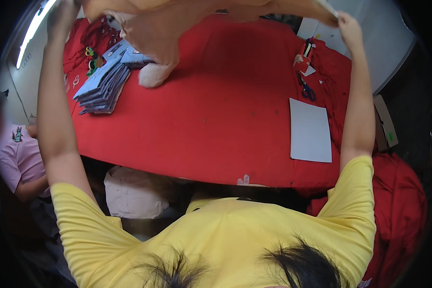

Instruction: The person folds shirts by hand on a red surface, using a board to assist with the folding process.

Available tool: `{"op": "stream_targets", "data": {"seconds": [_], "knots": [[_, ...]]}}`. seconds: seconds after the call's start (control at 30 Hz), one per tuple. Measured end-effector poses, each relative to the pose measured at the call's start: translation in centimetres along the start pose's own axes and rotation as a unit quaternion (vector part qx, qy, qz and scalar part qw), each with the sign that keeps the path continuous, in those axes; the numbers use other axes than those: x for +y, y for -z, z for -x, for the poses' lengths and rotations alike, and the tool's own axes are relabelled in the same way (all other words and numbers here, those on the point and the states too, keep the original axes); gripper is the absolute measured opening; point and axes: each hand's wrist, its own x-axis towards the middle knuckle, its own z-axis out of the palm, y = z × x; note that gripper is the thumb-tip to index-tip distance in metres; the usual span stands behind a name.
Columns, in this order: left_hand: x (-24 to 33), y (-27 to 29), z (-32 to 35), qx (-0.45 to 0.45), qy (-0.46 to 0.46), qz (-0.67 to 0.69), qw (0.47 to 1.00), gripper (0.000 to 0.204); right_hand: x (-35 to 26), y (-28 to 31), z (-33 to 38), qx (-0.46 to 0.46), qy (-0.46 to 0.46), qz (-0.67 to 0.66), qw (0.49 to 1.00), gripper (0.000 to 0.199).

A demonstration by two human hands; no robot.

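Observation:
A light orange-tan cloth piece [197, 19] is spread in the air above the far part of the red-covered table [216, 120]. My right hand [350, 31], raised at the upper right, pinches one end of its edge. At the upper left, my left hand [64, 9] holds up the other end; its fingers are dim and partly cut off by the picture's top. A low fold of the cloth hangs down with a pale rounded end [154, 75] close to the table. The cloth's upper part lies out of view.
Folded light-blue garments [103, 86] are stacked at the left. A white sheet [311, 130] and dark-blue-handled scissors [307, 90] lie at the right. Green-and-yellow-handled tools [92, 60] rest behind the stack. Another person [24, 158] is at the left. Red fabric [393, 206] hangs at the lower right.

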Motion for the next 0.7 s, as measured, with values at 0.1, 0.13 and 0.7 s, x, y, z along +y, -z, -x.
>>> {"op": "stream_targets", "data": {"seconds": [0.1,0.13,0.7], "knots": [[-1.3,-1.4,8.7,-0.119,-0.102,0.100,0.983,0.049,-2.5,-1.8,10.1,-0.037,0.035,-0.133,0.990,0.024],[-0.3,-1.1,11.8,-0.126,-0.123,0.194,0.965,0.045,-4.0,-1.9,13.0,-0.056,-0.007,-0.201,0.978,0.026],[4.2,0.4,41.2,-0.533,0.157,0.229,0.799,0.042,-11.5,-2.1,34.8,-0.396,-0.110,-0.189,0.892,0.032]]}}
